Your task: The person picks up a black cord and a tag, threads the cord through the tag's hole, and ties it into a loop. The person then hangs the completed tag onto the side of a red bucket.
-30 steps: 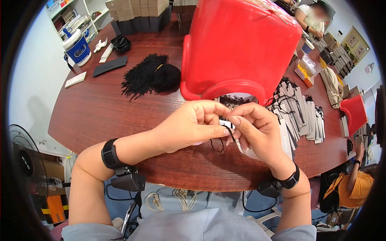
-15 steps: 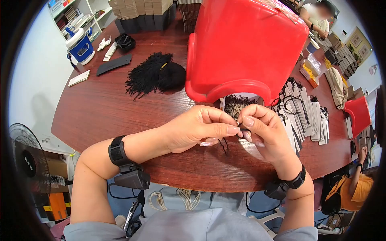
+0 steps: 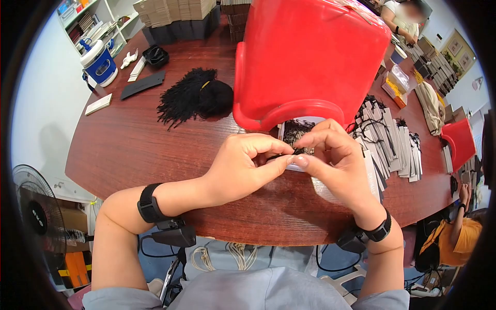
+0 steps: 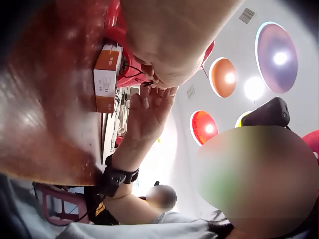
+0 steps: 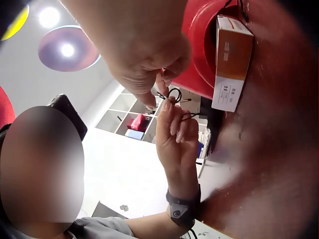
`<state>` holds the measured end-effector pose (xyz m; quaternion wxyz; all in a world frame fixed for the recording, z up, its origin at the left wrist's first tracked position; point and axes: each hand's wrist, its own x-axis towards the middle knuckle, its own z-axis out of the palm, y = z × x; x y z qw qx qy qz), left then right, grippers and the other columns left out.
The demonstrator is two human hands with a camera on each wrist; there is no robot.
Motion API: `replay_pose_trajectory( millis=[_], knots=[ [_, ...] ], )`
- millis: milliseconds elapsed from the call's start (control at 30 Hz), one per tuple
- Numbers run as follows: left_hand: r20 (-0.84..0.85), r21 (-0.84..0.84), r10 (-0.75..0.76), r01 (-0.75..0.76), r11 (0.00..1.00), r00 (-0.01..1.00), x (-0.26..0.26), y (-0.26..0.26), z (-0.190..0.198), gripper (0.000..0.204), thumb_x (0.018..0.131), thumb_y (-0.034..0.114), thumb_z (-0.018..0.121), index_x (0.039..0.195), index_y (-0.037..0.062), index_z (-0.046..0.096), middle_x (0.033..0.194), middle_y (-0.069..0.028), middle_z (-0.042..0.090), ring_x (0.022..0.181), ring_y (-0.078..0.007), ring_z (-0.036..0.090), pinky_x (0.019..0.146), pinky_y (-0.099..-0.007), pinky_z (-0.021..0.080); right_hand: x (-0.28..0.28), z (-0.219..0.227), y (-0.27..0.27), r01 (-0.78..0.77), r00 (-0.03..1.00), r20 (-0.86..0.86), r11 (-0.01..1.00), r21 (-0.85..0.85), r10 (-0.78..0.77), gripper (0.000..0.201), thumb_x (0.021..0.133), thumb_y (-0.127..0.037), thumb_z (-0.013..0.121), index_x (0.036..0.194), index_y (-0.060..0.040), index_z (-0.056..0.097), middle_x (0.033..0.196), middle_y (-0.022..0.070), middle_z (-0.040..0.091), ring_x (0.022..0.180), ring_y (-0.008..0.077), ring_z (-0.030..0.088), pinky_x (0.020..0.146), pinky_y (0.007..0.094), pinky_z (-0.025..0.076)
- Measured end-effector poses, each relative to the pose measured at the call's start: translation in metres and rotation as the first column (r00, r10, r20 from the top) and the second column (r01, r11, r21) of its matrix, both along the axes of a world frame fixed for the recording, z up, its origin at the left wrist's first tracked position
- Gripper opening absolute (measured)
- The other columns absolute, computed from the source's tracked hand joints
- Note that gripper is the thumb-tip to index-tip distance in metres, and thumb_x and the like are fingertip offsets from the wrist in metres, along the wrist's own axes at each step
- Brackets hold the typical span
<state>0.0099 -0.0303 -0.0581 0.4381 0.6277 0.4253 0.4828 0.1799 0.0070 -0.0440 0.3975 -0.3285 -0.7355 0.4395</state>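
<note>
Both hands meet over the near part of the table, in front of the red bin. The left hand pinches a thin black cord between thumb and fingertips; in the right wrist view the cord bends into a small loop above these fingers. My right hand has its thumb and index finger curled about the cord, thumb tip close to the left thumb. Its other fingers are raised and bent. Behind the fingertips is an open orange-and-white box holding small dark cord pieces, partly hidden by the hands.
An upturned red bin stands just beyond the hands. Grey tags with black cords lie to its right, and a bundle of black cords lies to its left. A blue-and-white jug and stacked boards sit further back.
Half a second ago the fingertips of both hands were closer together; now the right index finger is lifted and spread from the thumb. The dangling cord below the left hand no longer shows.
</note>
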Motion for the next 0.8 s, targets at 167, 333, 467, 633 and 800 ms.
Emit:
replay_pose_trajectory(
  millis=[167,333,467,633,800],
  knots=[
    [-0.150,0.205,0.012,0.019,0.979,0.989,0.002,0.000,-0.006,0.010,0.073,0.000,0.056,0.082,-0.0014,0.060,0.065,0.0005,0.055,0.050,-0.0015,0.044,0.043,-0.0155,0.033,-0.002,-0.012,0.000,0.062,0.998,0.001,0.988,0.144,-0.062,0.009,0.066,-0.006,0.067,0.069,-0.0028,0.059,0.064,0.0009,0.049,0.049,0.0040,0.040,0.042,0.0181,0.030],
    [0.028,-0.237,-0.038,0.043,0.970,0.999,0.002,-0.001,0.004,0.010,0.077,0.003,0.054,0.084,-0.0022,0.058,0.065,-0.0012,0.055,0.048,-0.0009,0.044,0.040,-0.0151,0.032,-0.005,0.000,-0.009,0.110,0.985,0.108,0.973,0.202,-0.134,0.005,0.068,-0.004,0.064,0.070,-0.0016,0.060,0.070,0.0050,0.057,0.048,0.0053,0.048,0.042,0.0181,0.036],
    [0.246,-0.319,-0.032,0.112,0.941,0.969,0.001,0.003,0.002,0.012,0.079,0.006,0.053,0.087,-0.0024,0.057,0.066,-0.0015,0.056,0.046,-0.0012,0.042,0.038,-0.0150,0.031,-0.007,-0.002,-0.013,0.149,0.982,0.077,0.957,0.248,-0.173,0.007,0.068,0.000,0.062,0.076,-0.0015,0.060,0.073,0.0055,0.057,0.046,0.0055,0.048,0.041,0.0180,0.037],
    [0.516,-0.404,0.008,0.235,0.884,0.856,-0.001,0.004,0.005,0.014,0.079,0.011,0.055,0.085,-0.0014,0.056,0.055,0.0014,0.049,0.044,-0.0030,0.041,0.039,-0.0170,0.031,-0.008,-0.001,-0.014,0.106,0.993,0.006,0.925,0.365,-0.116,0.016,0.068,0.006,0.057,0.082,-0.0011,0.059,0.078,0.0062,0.055,0.052,0.0068,0.051,0.043,0.0178,0.040],
    [0.588,-0.417,-0.011,0.315,0.852,0.809,-0.003,0.006,0.001,0.016,0.079,0.014,0.056,0.087,0.0002,0.058,0.055,0.0000,0.050,0.044,-0.0037,0.041,0.039,-0.0167,0.031,-0.005,-0.003,-0.011,0.082,0.995,0.002,0.865,0.494,-0.096,0.018,0.067,0.007,0.058,0.083,-0.0008,0.059,0.077,0.0060,0.054,0.054,0.0077,0.052,0.044,0.0176,0.040]
  ],
)
